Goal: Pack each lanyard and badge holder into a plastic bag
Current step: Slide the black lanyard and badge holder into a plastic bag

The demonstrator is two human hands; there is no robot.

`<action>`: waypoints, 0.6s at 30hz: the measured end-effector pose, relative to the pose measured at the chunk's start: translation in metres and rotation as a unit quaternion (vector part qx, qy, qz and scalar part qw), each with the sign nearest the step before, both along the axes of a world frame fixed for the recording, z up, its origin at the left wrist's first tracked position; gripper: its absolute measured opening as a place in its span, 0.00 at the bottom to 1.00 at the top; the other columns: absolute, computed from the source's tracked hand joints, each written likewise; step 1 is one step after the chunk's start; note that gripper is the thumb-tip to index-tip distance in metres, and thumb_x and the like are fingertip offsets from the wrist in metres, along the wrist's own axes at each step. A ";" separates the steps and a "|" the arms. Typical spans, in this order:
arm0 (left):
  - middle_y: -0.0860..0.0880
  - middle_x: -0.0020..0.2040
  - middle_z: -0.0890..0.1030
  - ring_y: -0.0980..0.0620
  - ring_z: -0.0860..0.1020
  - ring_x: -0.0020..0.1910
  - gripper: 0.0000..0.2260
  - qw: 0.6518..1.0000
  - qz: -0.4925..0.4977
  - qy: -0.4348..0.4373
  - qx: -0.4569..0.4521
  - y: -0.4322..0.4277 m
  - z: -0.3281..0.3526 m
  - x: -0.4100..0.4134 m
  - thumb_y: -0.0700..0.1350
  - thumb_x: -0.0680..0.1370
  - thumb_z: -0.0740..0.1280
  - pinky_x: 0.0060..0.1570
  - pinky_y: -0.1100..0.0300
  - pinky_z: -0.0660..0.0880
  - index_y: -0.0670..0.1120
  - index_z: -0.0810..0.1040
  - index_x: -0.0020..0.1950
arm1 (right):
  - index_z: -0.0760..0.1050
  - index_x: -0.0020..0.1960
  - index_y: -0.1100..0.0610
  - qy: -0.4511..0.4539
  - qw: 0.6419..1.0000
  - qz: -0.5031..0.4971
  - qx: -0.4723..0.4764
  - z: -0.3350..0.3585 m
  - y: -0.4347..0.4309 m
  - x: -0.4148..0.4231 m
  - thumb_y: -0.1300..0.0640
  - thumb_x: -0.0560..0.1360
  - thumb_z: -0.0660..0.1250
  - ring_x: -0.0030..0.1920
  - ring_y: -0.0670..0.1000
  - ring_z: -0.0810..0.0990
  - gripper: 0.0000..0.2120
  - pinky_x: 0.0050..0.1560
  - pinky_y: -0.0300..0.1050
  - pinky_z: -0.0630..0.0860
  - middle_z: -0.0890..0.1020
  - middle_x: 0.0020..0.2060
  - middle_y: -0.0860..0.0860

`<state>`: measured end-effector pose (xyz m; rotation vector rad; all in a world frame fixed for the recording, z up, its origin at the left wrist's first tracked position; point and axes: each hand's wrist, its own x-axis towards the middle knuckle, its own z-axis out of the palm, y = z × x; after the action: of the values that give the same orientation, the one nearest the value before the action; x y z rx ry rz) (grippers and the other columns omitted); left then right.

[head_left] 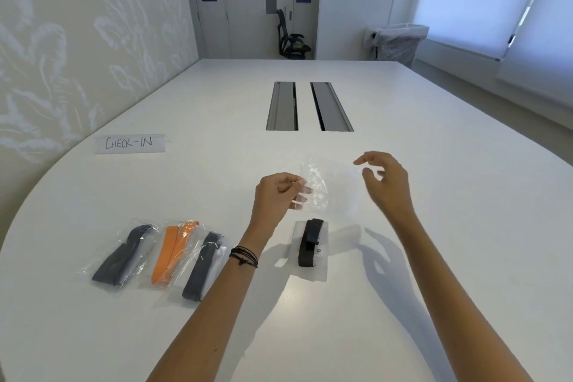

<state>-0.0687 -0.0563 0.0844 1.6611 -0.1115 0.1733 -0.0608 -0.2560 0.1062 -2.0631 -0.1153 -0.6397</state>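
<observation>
On the white table (434, 226), at the far left, a paper sign (129, 143) with the handwritten words "CHECK-IN" lies flat. Nearer, on the left side, three packed bags lie side by side: the first bag (119, 254) holds a dark lanyard, the second bag (173, 253) holds an orange lanyard, and the third bag (201, 267) holds another dark lanyard with something white beside it. To the right of them is the left hand (274, 198), with thin dark bracelets (244, 256) on the wrist; its fingers are closed in a pinch on the left edge of an empty clear plastic bag (328, 186), which is lifted above the table. Just below this bag, nearer to the person, a black lanyard (310, 242) lies folded on top of a clear badge holder (321, 270), both flat on the table and not yet packed. At the right edge of the lifted bag is the right hand (387, 183); its fingers are spread and curved, and I cannot tell if they touch the plastic.
</observation>
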 end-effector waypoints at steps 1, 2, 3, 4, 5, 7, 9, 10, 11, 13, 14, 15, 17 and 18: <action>0.44 0.41 0.85 0.54 0.80 0.32 0.07 1.000 0.004 0.001 -0.017 -0.001 0.001 -0.002 0.40 0.77 0.66 0.33 0.63 0.78 0.37 0.80 0.48 | 0.79 0.46 0.56 -0.043 0.999 -0.011 -0.028 -0.002 0.007 -0.005 0.69 0.71 0.62 0.48 0.48 0.75 0.12 0.50 0.41 0.70 0.77 0.46 0.47; 0.44 0.41 0.85 0.54 0.80 0.31 0.07 0.999 0.008 0.002 -0.031 -0.001 0.003 -0.003 0.40 0.77 0.66 0.33 0.63 0.78 0.36 0.79 0.48 | 0.79 0.48 0.56 -0.063 0.997 -0.011 -0.042 -0.002 0.014 -0.010 0.68 0.72 0.63 0.48 0.49 0.75 0.11 0.49 0.39 0.69 0.76 0.46 0.47; 0.44 0.41 0.84 0.53 0.81 0.32 0.07 0.999 0.010 0.003 -0.043 -0.002 0.004 -0.004 0.40 0.77 0.67 0.34 0.62 0.79 0.36 0.79 0.48 | 0.78 0.49 0.55 -0.070 0.996 -0.005 -0.051 -0.002 0.022 -0.015 0.66 0.73 0.64 0.46 0.49 0.74 0.10 0.47 0.36 0.69 0.75 0.47 0.48; 0.44 0.41 0.84 0.53 0.81 0.32 0.06 0.999 0.009 0.004 -0.053 -0.003 0.005 -0.005 0.39 0.77 0.67 0.34 0.62 0.79 0.36 0.79 0.48 | 0.78 0.50 0.55 -0.072 0.996 0.009 -0.057 -0.002 0.029 -0.019 0.65 0.73 0.64 0.44 0.48 0.75 0.09 0.45 0.31 0.68 0.75 0.47 0.48; 0.43 0.41 0.84 0.52 0.81 0.33 0.05 0.998 0.005 0.004 -0.062 -0.004 0.007 -0.006 0.39 0.76 0.67 0.35 0.62 0.79 0.37 0.79 0.48 | 0.79 0.50 0.56 -0.075 0.995 0.028 -0.062 -0.002 0.036 -0.023 0.64 0.74 0.65 0.42 0.47 0.75 0.08 0.43 0.28 0.68 0.75 0.46 0.48; 0.43 0.41 0.84 0.50 0.82 0.35 0.05 0.998 -0.005 0.003 -0.070 -0.007 0.010 -0.009 0.38 0.77 0.66 0.36 0.62 0.79 0.37 0.79 0.48 | 0.79 0.51 0.56 -0.073 0.993 0.057 -0.066 -0.004 0.047 -0.028 0.62 0.74 0.66 0.40 0.45 0.76 0.07 0.41 0.25 0.68 0.77 0.45 0.48; 0.43 0.41 0.83 0.51 0.83 0.35 0.05 0.997 -0.009 -0.002 -0.071 -0.010 0.013 -0.012 0.39 0.77 0.66 0.36 0.62 0.80 0.38 0.79 0.49 | 0.79 0.52 0.56 -0.066 0.993 0.065 -0.071 -0.006 0.054 -0.031 0.60 0.74 0.67 0.40 0.42 0.77 0.07 0.41 0.24 0.68 0.78 0.46 0.48; 0.44 0.40 0.83 0.52 0.83 0.35 0.05 0.998 -0.008 -0.005 -0.070 -0.011 0.014 -0.013 0.39 0.77 0.66 0.36 0.62 0.80 0.39 0.79 0.49 | 0.79 0.52 0.56 -0.063 0.993 0.068 -0.072 -0.007 0.057 -0.033 0.59 0.75 0.67 0.41 0.41 0.76 0.07 0.41 0.24 0.68 0.78 0.46 0.48; 0.44 0.40 0.83 0.53 0.83 0.36 0.06 0.998 -0.005 -0.009 -0.067 -0.012 0.015 -0.014 0.40 0.77 0.66 0.36 0.62 0.80 0.39 0.79 0.50 | 0.79 0.52 0.55 -0.061 0.993 0.071 -0.073 -0.008 0.059 -0.034 0.59 0.75 0.66 0.41 0.40 0.76 0.07 0.41 0.24 0.68 0.78 0.46 0.48; 0.44 0.41 0.83 0.53 0.83 0.37 0.06 0.998 0.001 -0.013 -0.062 -0.014 0.016 -0.014 0.40 0.78 0.65 0.37 0.61 0.80 0.39 0.80 0.50 | 0.80 0.52 0.55 -0.059 0.993 0.076 -0.069 -0.007 0.062 -0.036 0.59 0.75 0.66 0.41 0.38 0.76 0.07 0.41 0.24 0.69 0.78 0.46 0.47; 0.44 0.41 0.83 0.53 0.83 0.38 0.06 0.998 0.002 -0.014 -0.061 -0.014 0.016 -0.015 0.40 0.78 0.65 0.37 0.61 0.81 0.40 0.80 0.50 | 0.80 0.52 0.54 -0.060 0.993 0.076 -0.066 -0.007 0.063 -0.037 0.59 0.75 0.66 0.41 0.38 0.76 0.07 0.41 0.25 0.69 0.78 0.46 0.47; 0.43 0.41 0.83 0.52 0.83 0.38 0.06 0.998 0.002 -0.016 -0.061 -0.013 0.016 -0.015 0.40 0.78 0.64 0.38 0.60 0.81 0.40 0.80 0.50 | 0.80 0.52 0.54 -0.061 0.993 0.075 -0.064 -0.007 0.063 -0.038 0.59 0.75 0.66 0.41 0.37 0.76 0.07 0.41 0.25 0.69 0.78 0.45 0.46; 0.43 0.41 0.83 0.52 0.83 0.39 0.06 0.998 0.000 -0.019 -0.062 -0.013 0.017 -0.016 0.40 0.78 0.64 0.39 0.59 0.81 0.41 0.80 0.49 | 0.80 0.52 0.54 -0.064 0.993 0.074 -0.062 -0.007 0.063 -0.038 0.58 0.75 0.67 0.42 0.35 0.76 0.07 0.41 0.26 0.71 0.77 0.45 0.44; 0.44 0.41 0.83 0.52 0.83 0.39 0.06 0.998 -0.001 -0.020 -0.060 -0.013 0.017 -0.016 0.40 0.78 0.64 0.40 0.59 0.81 0.41 0.80 0.49 | 0.80 0.52 0.53 -0.066 0.993 0.074 -0.062 -0.007 0.063 -0.039 0.58 0.75 0.67 0.42 0.34 0.76 0.07 0.41 0.26 0.71 0.77 0.45 0.44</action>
<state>-0.0850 -0.0689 0.1018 1.5388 -0.1318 0.2082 -0.0993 -0.1931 0.0995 -2.1071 -0.3897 -0.6905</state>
